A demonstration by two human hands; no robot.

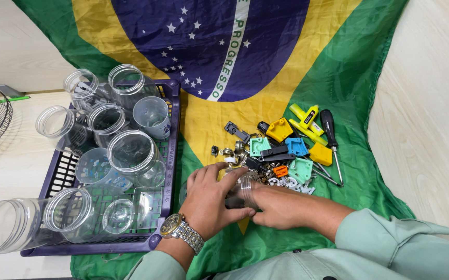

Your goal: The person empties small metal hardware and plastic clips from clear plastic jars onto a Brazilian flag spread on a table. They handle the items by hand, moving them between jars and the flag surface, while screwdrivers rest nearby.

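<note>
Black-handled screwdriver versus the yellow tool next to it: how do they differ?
The black-handled screwdriver has a dark handle and a long bare metal shaft; the yellow tool is shorter, stubbier and bright yellow, with no bare shaft showing. Both lie flat on the flag cloth, untouched by either hand.

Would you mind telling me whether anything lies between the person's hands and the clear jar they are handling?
Nothing visible does: the left hand and the right hand both already grip the clear jar, above the flag cloth and beside the pile of small parts.
</note>
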